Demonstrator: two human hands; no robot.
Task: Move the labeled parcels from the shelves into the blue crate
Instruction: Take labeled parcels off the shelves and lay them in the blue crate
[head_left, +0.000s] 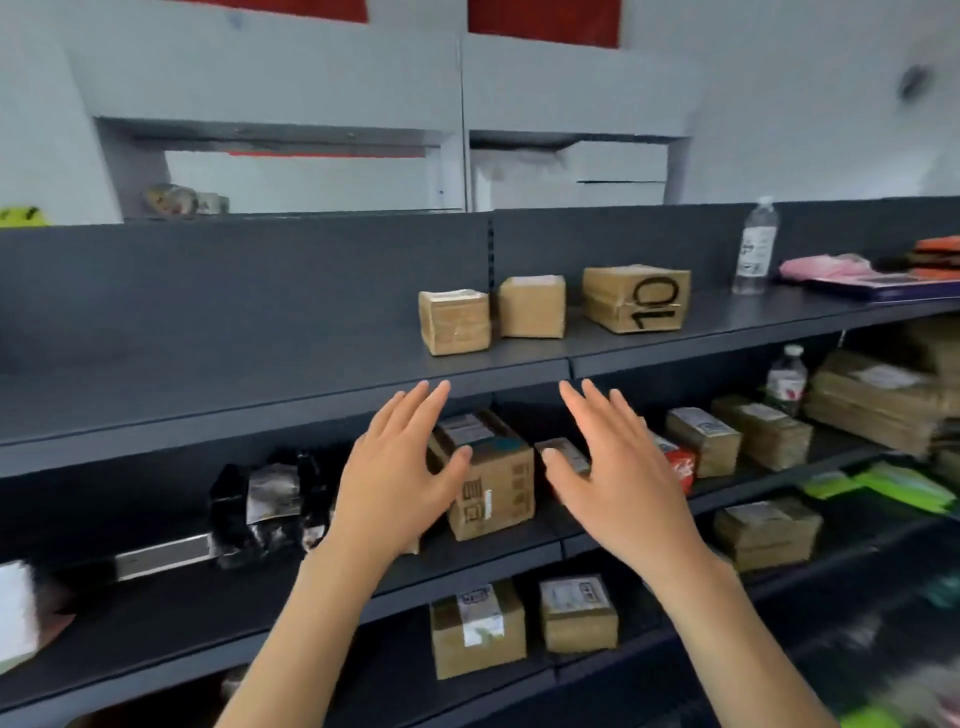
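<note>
Here, a person's left hand (400, 467) and right hand (618, 467) reach toward dark shelves, fingers spread, each grip released and holding nothing. Between the hands, on the middle shelf (171, 618), sits a labeled cardboard parcel (493, 478). A smaller parcel (563, 454) lies just right of it, near the right thumb. Three more boxes (532, 306) stand on the top shelf (260, 374), farther back. A likely risk: closing both hands on the larger parcel could knock its close neighbour aside. The blue crate is out of view, so its contents cannot be told.
</note>
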